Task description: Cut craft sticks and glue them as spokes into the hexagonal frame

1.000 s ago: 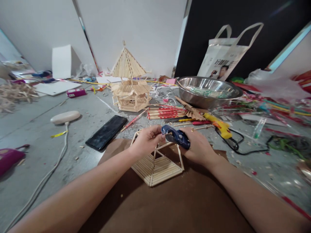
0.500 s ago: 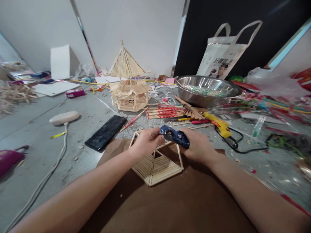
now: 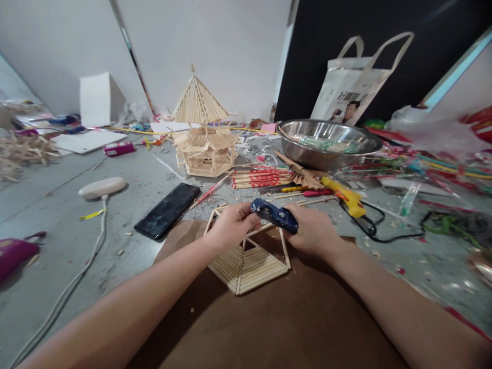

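My right hand (image 3: 313,228) is wrapped round one end of a dark blue hand tool (image 3: 274,214), perhaps a cutter; its exact kind is unclear. At the tool's other end my left hand (image 3: 232,225) is closed in a pinch; what lies between those fingers is hidden. Beneath both hands rests a part-covered frame of wooden sticks (image 3: 253,269), with rows of sticks on its near panels and open gaps at the back. The frame lies on a brown sheet (image 3: 269,328), and my left hand hides part of it.
A stick pagoda model (image 3: 203,128) stands ahead. Red-marked sticks (image 3: 261,178), a yellow glue gun (image 3: 346,197) and a steel bowl (image 3: 328,159) lie toward the right. On the left are a black phone (image 3: 168,210) and a white corded device (image 3: 102,187). A paper-like bag (image 3: 346,92) stands behind.
The blue tool has tilted and shifted very slightly left between my hands. Both hands keep almost the same place, and the stick frame has not moved.
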### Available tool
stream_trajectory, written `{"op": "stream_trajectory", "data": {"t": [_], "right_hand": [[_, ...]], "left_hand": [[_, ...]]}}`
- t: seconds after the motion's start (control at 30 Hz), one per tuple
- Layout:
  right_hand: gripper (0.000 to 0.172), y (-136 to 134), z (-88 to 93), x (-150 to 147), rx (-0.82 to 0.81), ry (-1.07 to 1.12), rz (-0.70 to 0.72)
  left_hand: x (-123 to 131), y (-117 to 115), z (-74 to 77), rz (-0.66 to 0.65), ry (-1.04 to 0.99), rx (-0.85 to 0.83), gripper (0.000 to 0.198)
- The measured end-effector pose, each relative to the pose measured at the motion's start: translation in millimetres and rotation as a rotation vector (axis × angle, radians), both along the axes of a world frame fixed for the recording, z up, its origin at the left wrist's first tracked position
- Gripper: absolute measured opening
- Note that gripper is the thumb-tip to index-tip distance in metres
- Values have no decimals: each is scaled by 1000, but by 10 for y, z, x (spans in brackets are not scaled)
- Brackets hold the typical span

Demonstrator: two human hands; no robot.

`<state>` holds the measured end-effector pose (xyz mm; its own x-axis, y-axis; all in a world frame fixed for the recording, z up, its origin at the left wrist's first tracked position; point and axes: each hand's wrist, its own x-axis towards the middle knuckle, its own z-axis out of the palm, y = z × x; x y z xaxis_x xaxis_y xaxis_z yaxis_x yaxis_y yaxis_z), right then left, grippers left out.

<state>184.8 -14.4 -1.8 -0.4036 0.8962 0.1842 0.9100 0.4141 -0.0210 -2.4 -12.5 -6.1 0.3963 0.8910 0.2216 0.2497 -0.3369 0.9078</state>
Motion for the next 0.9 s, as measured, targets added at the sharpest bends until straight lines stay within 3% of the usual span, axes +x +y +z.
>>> {"op": "stream_trajectory", "data": {"t": [0.43, 0.6, 0.77, 0.9], "right_hand": [[23, 16, 0, -2, 21, -69, -28], [23, 42, 17, 43, -13, -81, 42], [35, 57, -4, 65, 6, 18, 150], [34, 48, -25, 51, 23, 4, 108]], "left_hand": [[-13, 30, -34, 8, 6, -44, 21], [-33, 31, 3, -29, 102, 35, 19], [-30, 18, 39, -21, 154, 54, 13], [-19, 15, 37, -6, 139, 19, 11]]}}
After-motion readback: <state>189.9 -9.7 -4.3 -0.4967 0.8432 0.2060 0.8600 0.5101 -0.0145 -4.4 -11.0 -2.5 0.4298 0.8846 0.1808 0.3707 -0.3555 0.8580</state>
